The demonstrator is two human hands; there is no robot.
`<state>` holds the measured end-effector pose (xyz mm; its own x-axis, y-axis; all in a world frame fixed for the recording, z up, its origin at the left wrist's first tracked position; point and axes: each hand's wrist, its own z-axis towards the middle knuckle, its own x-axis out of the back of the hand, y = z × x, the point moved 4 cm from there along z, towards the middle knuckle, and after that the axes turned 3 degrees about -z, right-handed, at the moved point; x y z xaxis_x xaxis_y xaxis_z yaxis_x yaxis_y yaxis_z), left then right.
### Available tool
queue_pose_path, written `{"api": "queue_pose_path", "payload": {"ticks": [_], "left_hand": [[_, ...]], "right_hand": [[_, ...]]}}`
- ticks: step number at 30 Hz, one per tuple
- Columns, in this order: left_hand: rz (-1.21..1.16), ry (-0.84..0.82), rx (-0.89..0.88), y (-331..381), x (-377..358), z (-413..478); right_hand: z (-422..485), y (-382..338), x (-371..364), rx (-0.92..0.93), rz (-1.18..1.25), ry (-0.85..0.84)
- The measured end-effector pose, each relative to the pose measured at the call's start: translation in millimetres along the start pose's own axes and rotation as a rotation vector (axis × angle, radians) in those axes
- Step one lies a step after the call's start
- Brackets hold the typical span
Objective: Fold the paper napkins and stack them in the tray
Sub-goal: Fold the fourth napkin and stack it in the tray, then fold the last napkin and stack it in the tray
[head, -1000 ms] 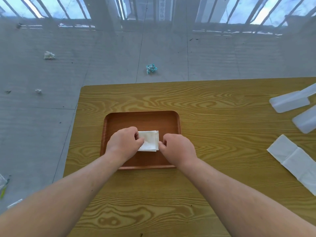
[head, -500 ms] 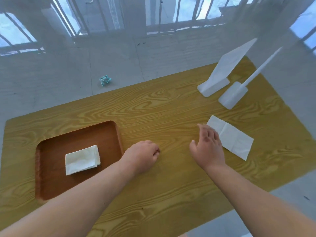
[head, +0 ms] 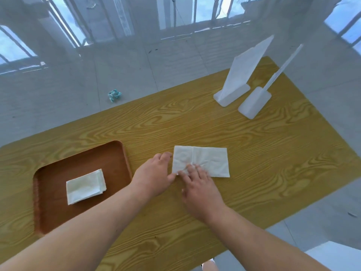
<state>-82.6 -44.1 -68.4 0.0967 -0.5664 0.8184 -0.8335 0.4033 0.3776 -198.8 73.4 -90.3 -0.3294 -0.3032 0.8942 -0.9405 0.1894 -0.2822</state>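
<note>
A brown tray (head: 48, 208) lies at the left of the wooden table (head: 254, 153), with a folded white napkin (head: 86, 185) flat in its middle. A second white napkin (head: 207, 159), an oblong with a crease down its middle, lies flat on the table just right of the tray. My right hand (head: 197, 184) rests on the napkin's near edge, fingers spread and pressing so the paper wrinkles. My left hand (head: 154, 175) lies beside the napkin's left edge, thumb and fingertips touching that edge. Neither hand has lifted the paper.
Two white plastic stands (head: 232, 94) (head: 254, 103) sit at the table's far right. The table's far edge meets a grey tiled floor with a crumpled blue scrap (head: 114, 94). The table's right edge runs close past the stands.
My hands left the folded napkin in the tray and moved right. The second napkin, which lay farther right, now sits near the tray under my right fingers. The view swung right.
</note>
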Motion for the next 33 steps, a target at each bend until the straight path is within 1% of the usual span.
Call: {"api": "queue_pose_path", "payload": {"ticks": [3, 5, 8, 10, 12, 15, 19, 24, 27, 30, 33], "left_hand": [[0.063, 0.0, 0.074, -29, 8, -9], [0.13, -0.019, 0.088, -47, 10, -16], [0.155, -0.044, 0.083, -64, 10, -21], [0.157, -0.049, 0.085, -68, 10, -21], [0.153, -0.042, 0.096, -68, 9, -19], [0.094, -0.03, 0.123, -68, 8, -15], [0.045, 0.012, 0.145, -67, 6, -10], [-0.02, 0.02, 0.186, -68, 4, -5], [-0.153, 0.03, 0.227, -67, 6, -4], [-0.346, 0.093, 0.304, -64, 13, -5], [-0.327, 0.186, 0.305, -56, 24, -8]], "right_hand": [[0, -39, -14, 0.079, -0.02, -0.069], [-1, -58, -20, 0.126, -0.033, -0.105], [0, -71, -20, 0.19, -0.029, -0.093], [4, -65, -13, 0.184, -0.019, -0.045], [9, -49, -8, 0.126, -0.014, -0.04], [13, -25, -7, 0.072, -0.046, -0.08], [9, -18, -9, 0.12, -0.088, -0.091], [6, -17, -14, 0.123, -0.092, -0.084], [6, -18, -14, 0.11, -0.073, -0.082], [4, -19, -9, 0.116, -0.063, -0.064], [0, -17, -2, 0.112, -0.06, 0.019]]}}
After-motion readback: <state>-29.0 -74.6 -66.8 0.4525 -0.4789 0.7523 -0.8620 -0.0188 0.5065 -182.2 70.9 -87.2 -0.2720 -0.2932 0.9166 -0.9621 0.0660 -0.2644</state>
